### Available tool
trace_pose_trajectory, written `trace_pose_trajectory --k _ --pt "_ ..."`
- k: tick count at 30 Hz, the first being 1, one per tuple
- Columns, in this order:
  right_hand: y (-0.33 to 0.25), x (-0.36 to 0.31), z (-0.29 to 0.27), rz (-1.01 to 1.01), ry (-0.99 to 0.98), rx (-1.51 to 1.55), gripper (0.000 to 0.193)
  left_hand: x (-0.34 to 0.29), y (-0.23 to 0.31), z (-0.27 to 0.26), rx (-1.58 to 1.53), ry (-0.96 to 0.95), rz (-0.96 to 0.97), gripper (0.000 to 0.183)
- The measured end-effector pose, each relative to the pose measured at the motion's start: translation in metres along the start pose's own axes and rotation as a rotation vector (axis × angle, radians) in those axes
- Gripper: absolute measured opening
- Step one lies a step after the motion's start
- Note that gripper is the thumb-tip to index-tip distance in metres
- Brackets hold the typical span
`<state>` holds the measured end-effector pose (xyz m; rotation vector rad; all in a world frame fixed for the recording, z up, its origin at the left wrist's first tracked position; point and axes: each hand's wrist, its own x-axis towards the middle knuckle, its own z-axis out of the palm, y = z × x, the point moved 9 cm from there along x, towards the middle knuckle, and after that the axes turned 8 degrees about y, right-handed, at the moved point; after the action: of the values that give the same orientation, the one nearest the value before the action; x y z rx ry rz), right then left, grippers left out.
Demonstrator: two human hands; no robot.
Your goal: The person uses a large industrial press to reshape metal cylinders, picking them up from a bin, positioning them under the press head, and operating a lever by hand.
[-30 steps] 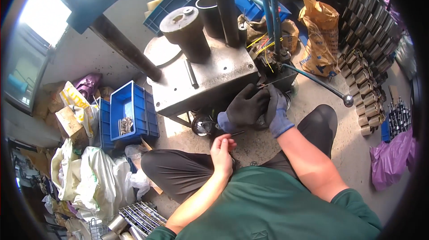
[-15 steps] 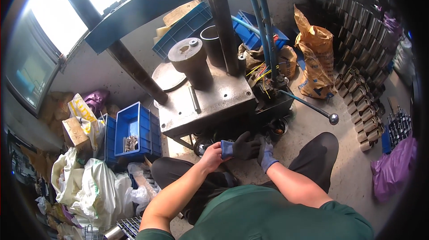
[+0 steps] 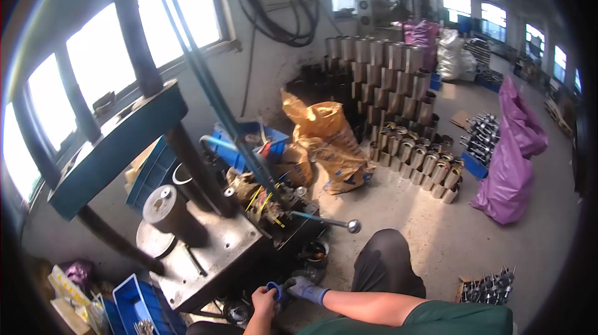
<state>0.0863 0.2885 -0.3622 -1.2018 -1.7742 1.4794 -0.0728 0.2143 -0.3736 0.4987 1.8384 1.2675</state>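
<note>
My left hand (image 3: 264, 301) is bare and pinches the blue cuff of a dark work glove (image 3: 274, 289), whose opening shows as a ring. The rest of that glove is mostly hidden. Close beside it, my right hand (image 3: 305, 289) wears a grey work glove with a blue cuff; its fingers are closed at the loose glove's far side. Both hands are low in front of me, just right of the steel press table (image 3: 215, 251). On that table stand a thick steel cylinder (image 3: 180, 220) and a short rod (image 3: 195, 260).
The press's lever (image 3: 327, 219) with a ball knob sticks out ahead of my knee (image 3: 387, 266). Beyond are a torn brown sack (image 3: 330, 142), stacked metal sleeves (image 3: 389, 89) and a purple bag (image 3: 511, 167). A blue bin (image 3: 134, 304) sits at lower left, metal parts (image 3: 489, 286) at lower right.
My view has swung up and to the right, showing more of the workshop. The loose glove's cuff opening now shows as a ring. My left hand still holds the cuff.
</note>
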Motion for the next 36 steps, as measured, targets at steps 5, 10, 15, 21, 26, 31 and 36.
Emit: trace_pose_trajectory --k 5,10,15,21,26,31,36 --pt "0.042 0.018 -0.006 -0.102 -0.053 -0.124 0.038 0.031 -0.041 0.024 0.033 -0.069 -0.007 0.023" --pt "0.009 0.015 -0.016 0.081 -0.043 -0.259 0.041 0.051 -0.048 0.008 0.067 -0.18 -0.01 0.021" --pt "0.027 0.001 -0.022 0.202 -0.029 -0.399 0.044 0.028 -0.036 0.024 0.136 -0.143 -0.061 0.023" --pt "0.031 -0.017 -0.003 0.263 -0.064 -0.421 0.052 -0.058 0.062 0.037 0.77 -0.095 0.795 0.026" --pt "0.038 -0.016 -0.001 0.303 -0.029 -0.45 0.035 -0.079 0.06 0.054 1.17 -0.241 0.85 0.027" --pt "0.03 -0.016 0.001 0.259 -0.012 -0.436 0.037 -0.052 -0.002 0.057 1.652 -0.612 0.699 0.033" --pt "0.022 -0.008 0.022 0.016 -0.002 -0.472 0.036 -0.009 -0.08 0.038 0.475 -0.503 -0.246 0.029"
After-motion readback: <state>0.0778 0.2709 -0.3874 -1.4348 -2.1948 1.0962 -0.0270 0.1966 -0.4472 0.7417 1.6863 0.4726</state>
